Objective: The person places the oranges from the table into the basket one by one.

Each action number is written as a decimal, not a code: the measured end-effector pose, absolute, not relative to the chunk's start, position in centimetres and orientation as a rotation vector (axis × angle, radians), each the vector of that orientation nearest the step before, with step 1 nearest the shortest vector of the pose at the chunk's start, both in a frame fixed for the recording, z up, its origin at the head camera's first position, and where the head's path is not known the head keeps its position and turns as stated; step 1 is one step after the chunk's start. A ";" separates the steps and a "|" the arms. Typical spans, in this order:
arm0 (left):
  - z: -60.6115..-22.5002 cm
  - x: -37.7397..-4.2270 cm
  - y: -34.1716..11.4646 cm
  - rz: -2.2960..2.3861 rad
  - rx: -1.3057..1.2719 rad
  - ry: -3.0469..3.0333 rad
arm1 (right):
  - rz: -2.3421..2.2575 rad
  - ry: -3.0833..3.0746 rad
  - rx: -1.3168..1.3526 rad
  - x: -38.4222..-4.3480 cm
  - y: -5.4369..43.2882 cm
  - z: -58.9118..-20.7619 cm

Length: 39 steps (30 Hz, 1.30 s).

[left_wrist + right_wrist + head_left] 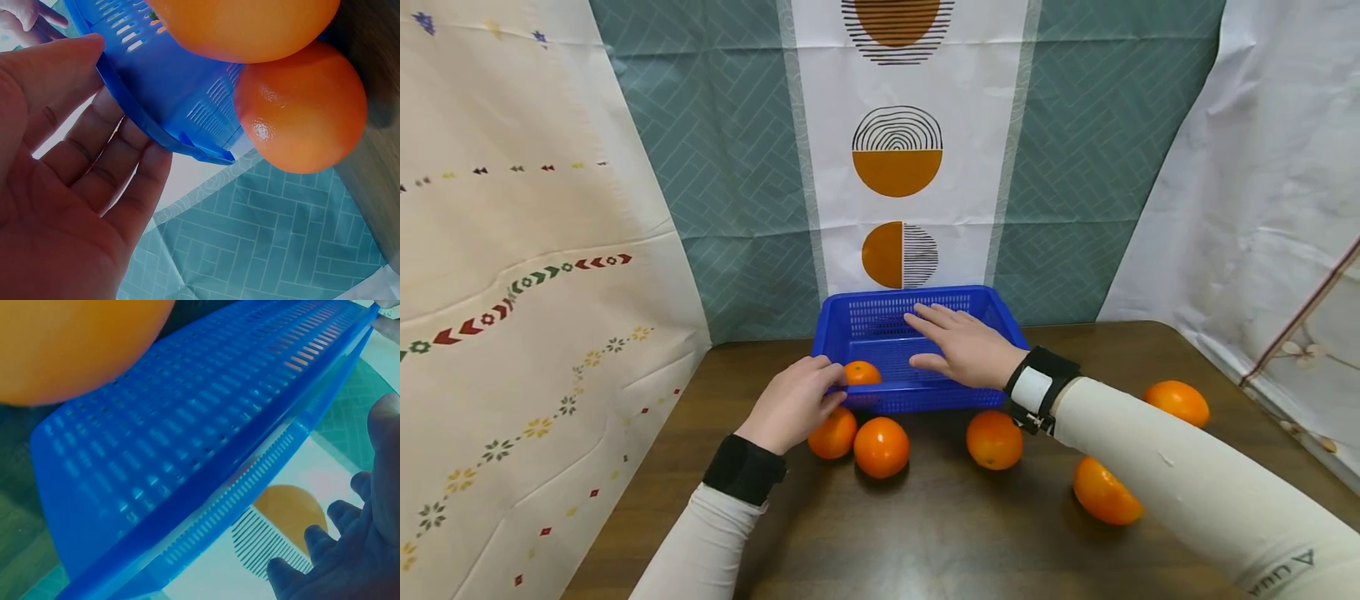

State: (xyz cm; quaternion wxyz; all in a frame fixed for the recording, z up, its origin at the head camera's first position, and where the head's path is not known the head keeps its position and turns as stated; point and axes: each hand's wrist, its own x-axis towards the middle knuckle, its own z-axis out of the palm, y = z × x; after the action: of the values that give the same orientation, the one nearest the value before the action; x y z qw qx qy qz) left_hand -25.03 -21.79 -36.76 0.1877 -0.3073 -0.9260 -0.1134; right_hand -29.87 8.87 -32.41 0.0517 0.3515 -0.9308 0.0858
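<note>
A blue plastic basket (pixel 917 402) with slotted walls stands at the back of the table, one orange (pixel 861 373) inside its front left corner. My left hand (pixel 793 402) grips the rim at that corner; in the left wrist view the thumb (pixel 69 59) lies on one side of the rim and the fingers are on the other. Above the basket's right part hovers my right hand (pixel 966 346), fingers extended and spread, holding nothing. Just in front of the basket lie an orange (pixel 832 437) beside the left hand, a second orange (pixel 882 447), and another orange (pixel 994 440) below the right wrist.
Under and beyond the right forearm are an orange (pixel 1105 493) and one more orange (pixel 1177 403), both partly covered by the sleeve. The brown wooden table (pixel 925 533) meets a patterned cloth (pixel 737 167) behind the basket. Hanging fabric borders both sides.
</note>
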 end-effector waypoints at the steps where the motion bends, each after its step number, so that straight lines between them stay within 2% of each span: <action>1: -36.7 -25.0 -21.8 -0.323 -0.863 -2.604 | 0.262 -2.831 1.066 -29.9 9.0 -32.4; 39: -36.8 -25.1 -21.9 -0.329 -0.868 -2.622 | 0.300 -2.775 0.919 -29.7 14.3 -33.0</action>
State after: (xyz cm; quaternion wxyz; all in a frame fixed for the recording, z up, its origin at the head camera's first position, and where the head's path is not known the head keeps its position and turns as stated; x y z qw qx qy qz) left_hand -25.10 -21.89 -36.77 0.1790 -0.3070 -0.9275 -0.1163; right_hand -29.70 14.27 -32.97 0.1015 0.3112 -0.9394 0.1016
